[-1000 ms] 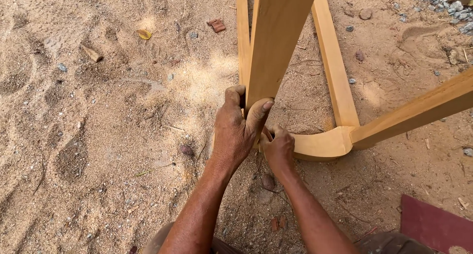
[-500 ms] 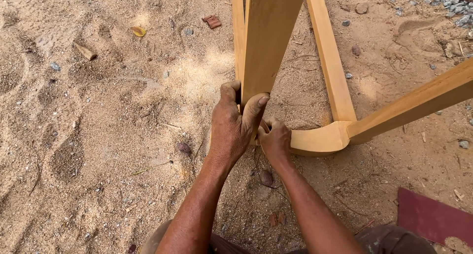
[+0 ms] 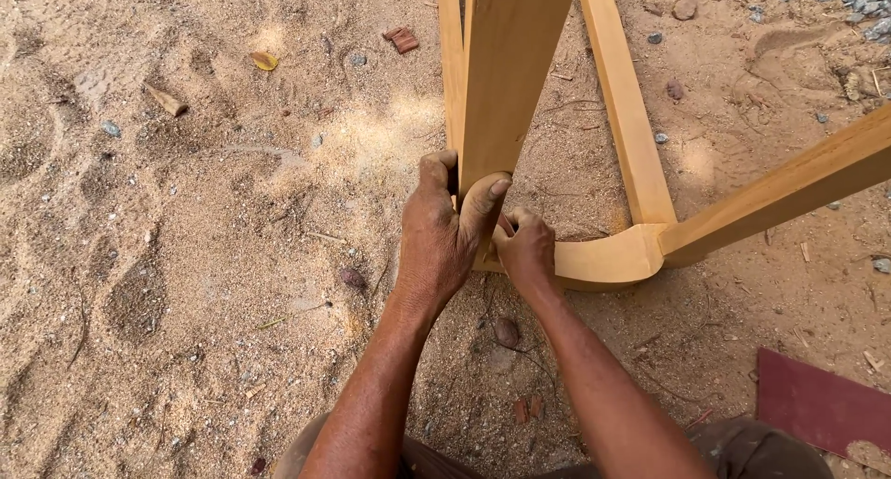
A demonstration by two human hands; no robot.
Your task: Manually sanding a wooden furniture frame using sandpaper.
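A light wooden frame (image 3: 624,108) with rounded corners rests on sandy ground. One tall upright bar (image 3: 515,61) rises toward me from the near left corner. My left hand (image 3: 441,233) wraps around the foot of that upright, thumb pressed on its front face. My right hand (image 3: 524,250) is closed on the curved bottom rail (image 3: 608,256) just beside it, fingers tucked in at the joint. A second bar (image 3: 789,196) slants up to the right from the other rounded corner.
Loose sand with footprints (image 3: 139,293) spreads to the left. A dark red board (image 3: 821,407) lies at the lower right. Small stones, a brick chip (image 3: 403,39), a yellow leaf (image 3: 265,60) and grey gravel (image 3: 858,6) are scattered about.
Both hands stay on the same joint. My right hand has shifted slightly up along the curved rail; the view has barely moved.
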